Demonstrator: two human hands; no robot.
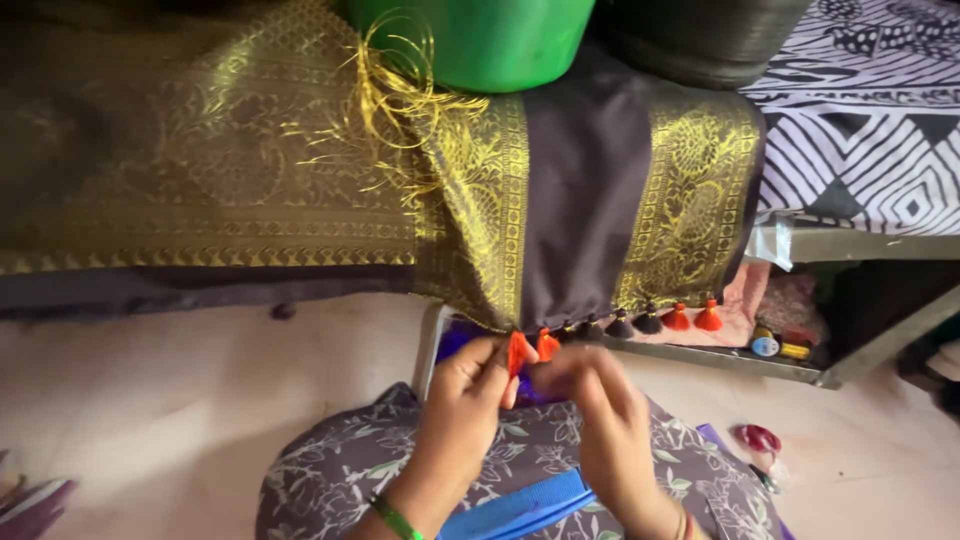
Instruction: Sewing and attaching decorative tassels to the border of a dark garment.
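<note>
A dark brown fabric with gold woven borders (580,200) hangs over an edge in front of me. Its lower hem carries a row of small tassels (650,321), alternating orange and dark. My left hand (462,400) pinches an orange tassel (518,352) at the left end of the row. Close beside it, my right hand (600,405) has its fingers curled at the same spot, just below a second orange tassel (547,343). Whether the right fingers grip thread or a needle is hidden. Loose gold threads (400,90) spill over the fabric above.
A green tub (490,40) and a dark round container (700,35) stand on the fabric at the top. At right are a black-and-white patterned cloth (870,110) and a low shelf with thread spools (778,346). A blue item (520,505) rests on my floral lap.
</note>
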